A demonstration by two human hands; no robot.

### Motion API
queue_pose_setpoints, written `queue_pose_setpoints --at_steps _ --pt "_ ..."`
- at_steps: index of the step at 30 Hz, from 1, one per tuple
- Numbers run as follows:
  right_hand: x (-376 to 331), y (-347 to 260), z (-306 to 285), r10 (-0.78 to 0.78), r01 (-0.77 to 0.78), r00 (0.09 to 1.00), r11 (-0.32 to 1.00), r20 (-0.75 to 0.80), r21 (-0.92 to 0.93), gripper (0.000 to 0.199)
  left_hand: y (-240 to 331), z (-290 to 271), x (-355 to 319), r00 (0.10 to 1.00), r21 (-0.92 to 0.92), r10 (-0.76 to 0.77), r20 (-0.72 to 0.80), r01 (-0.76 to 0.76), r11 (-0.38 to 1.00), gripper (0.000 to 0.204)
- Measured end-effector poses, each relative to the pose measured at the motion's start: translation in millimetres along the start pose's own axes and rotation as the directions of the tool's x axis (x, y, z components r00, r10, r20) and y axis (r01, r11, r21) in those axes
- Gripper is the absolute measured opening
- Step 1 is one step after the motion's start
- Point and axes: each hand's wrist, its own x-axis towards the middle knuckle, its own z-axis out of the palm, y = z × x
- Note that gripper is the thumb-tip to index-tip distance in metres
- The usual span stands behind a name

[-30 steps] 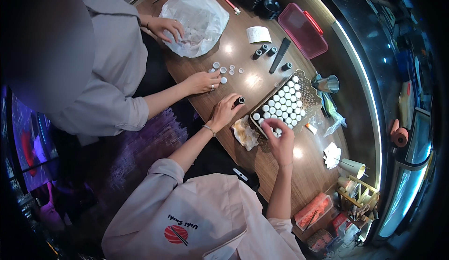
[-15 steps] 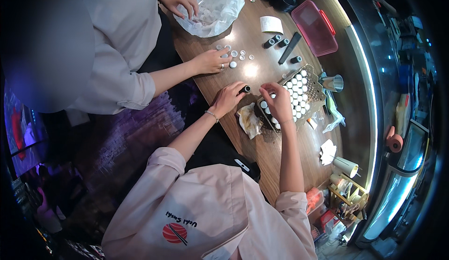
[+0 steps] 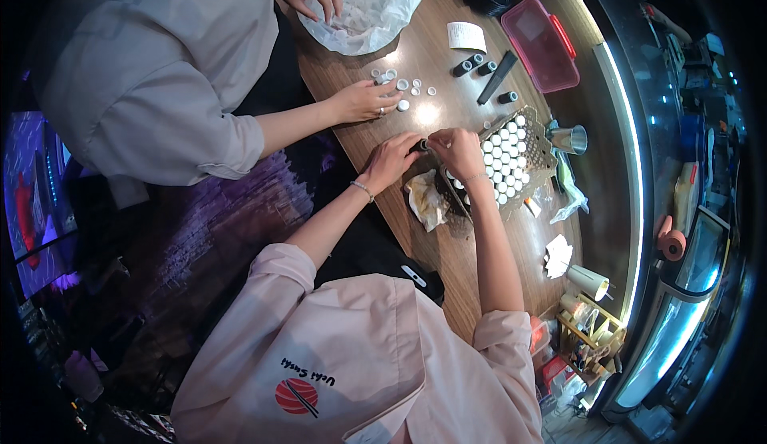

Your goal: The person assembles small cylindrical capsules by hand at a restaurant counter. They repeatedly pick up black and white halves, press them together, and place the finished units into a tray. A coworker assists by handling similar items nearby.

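The left forearm [image 3: 334,222] angles forward and rightward, the left hand [image 3: 391,161] curled in a grip. The right forearm [image 3: 497,256] reaches forward, the right hand [image 3: 457,156] turned inward, its fingers [image 3: 437,141] bent close beside the left's.

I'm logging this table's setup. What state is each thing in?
Left hand: fingers around dark bottle
Right hand: fingers at its top
Box: open
Boxed bottles: white caps on
Four dark bottles beyond: no white caps
Loose white caps: scattered
Plastic bag: open
Tissue: crumpled
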Motion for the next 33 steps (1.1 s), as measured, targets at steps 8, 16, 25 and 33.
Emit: queue_pose_setpoints --at_steps 8,16,25,33 --pt "8 -8 3 -0.005 0.013 0.999 0.987 0.046 -0.161 0.016 -1 0 0 1.0 0.035 -0.003 -0.012 0.003 0.999 0.036" --pt "10 -10 7 -0.042 0.046 0.999 0.959 0.021 -0.278 0.018 3 0 1 1.0 -0.002 -0.01 -0.03 0.01 1.0 0.036" --pt "20 -21 19 0.024 -0.004 0.999 0.872 0.034 -0.489 0.014 2 -2 0 0.998 0.006 0.014 -0.056 -0.014 1.0 0.036" --pt "34 -2 27 0.108 -0.081 0.994 0.84 0.019 -0.537 0.023 6 0 -4 0.999 0.085 -0.047 0.019 0.045 0.995 0.034"
